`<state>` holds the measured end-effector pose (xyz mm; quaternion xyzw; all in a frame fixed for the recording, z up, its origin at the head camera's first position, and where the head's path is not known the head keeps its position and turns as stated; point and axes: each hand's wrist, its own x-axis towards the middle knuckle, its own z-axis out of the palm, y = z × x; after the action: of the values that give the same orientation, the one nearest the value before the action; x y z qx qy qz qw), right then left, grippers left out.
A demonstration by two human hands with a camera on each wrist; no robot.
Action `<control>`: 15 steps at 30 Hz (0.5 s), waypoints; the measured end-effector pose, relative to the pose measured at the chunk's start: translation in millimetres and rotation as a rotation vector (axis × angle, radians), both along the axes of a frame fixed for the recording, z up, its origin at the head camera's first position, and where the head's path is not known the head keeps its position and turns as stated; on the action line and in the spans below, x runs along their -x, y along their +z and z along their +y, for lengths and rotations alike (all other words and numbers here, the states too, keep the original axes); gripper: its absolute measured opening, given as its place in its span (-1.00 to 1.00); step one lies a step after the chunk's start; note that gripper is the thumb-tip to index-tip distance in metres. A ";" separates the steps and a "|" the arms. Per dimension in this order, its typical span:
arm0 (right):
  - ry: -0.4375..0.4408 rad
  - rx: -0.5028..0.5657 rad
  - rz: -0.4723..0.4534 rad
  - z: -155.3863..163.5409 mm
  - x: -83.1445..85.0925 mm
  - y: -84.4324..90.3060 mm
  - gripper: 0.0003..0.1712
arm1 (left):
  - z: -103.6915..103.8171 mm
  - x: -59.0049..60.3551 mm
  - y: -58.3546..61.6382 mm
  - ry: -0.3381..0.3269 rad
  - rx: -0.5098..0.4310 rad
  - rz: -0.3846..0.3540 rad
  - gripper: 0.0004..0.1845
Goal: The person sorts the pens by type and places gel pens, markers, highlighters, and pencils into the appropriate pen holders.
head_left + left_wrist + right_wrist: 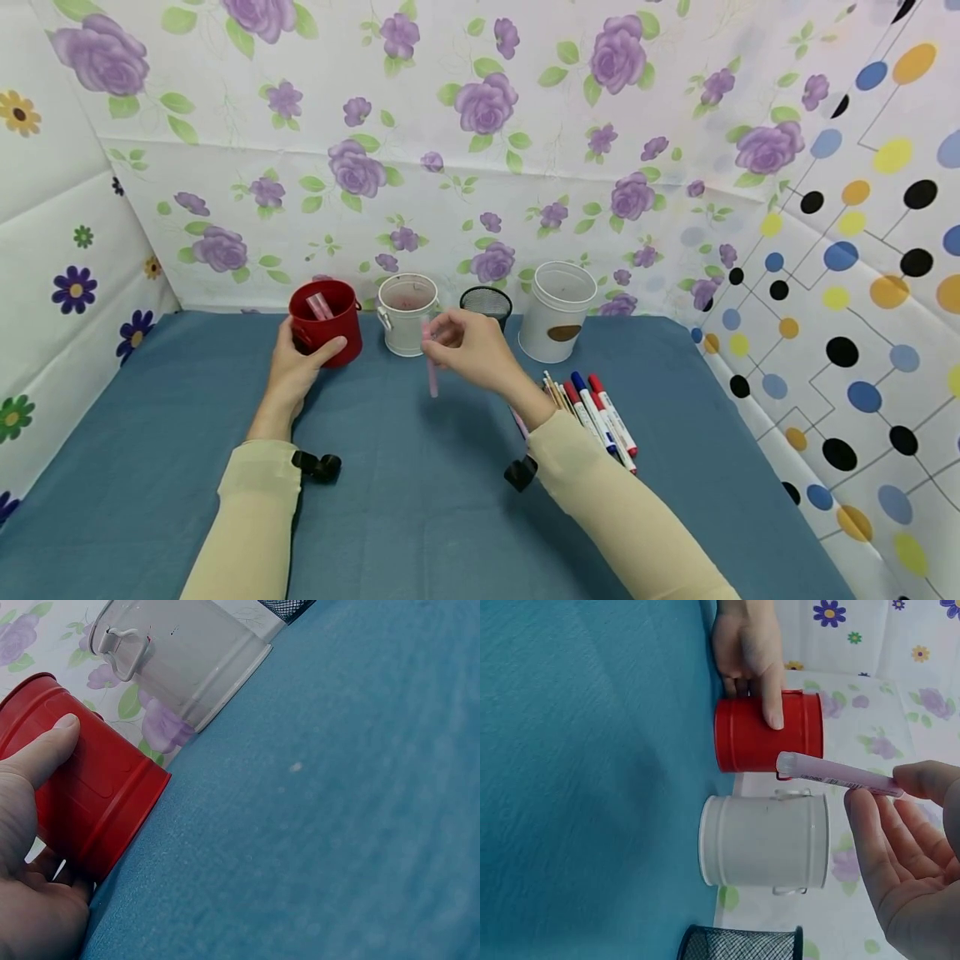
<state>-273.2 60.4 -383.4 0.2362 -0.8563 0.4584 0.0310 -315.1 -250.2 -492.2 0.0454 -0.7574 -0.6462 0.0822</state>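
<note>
Two hands busy: left hand gripping red cup, right hand pinching pink pen, clearest wrist-side.

Spread over the table, blue cloth. Lined up at twelve o'clock: white pail with side handles, black mesh cup just at its three o'clock, white tub with brown oval label farther toward three. Bunched at the tub's five o'clock, markers and thin sticks. Behind at twelve, rose wall; at three o'clock, dotted wall.
</note>
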 end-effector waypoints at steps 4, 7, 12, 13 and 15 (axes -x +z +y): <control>0.009 0.040 -0.006 -9.2 3.1 3.4 -0.86 | 0.2 -1.2 0.8 -0.002 0.001 -0.001 0.14; 0.010 0.069 0.007 -16.8 5.9 7.2 -0.86 | 0.4 -1.5 0.7 -0.005 0.003 -0.006 0.14; 0.004 0.094 0.036 -29.9 12.8 14.8 -0.85 | 0.4 -0.3 -1.0 -0.002 -0.003 -0.002 0.13; 0.004 0.102 0.039 -32.7 14.6 16.0 -0.85 | 0.4 -0.3 -1.0 -0.002 -0.003 0.000 0.12; 0.003 0.118 0.043 -38.5 17.2 18.7 -0.85 | 0.9 -0.6 -0.8 -0.001 -0.005 0.004 0.12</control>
<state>-290.4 21.9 -364.7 0.2450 -0.8265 0.5030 0.0624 -314.6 -249.4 -493.0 0.0439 -0.7555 -0.6483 0.0833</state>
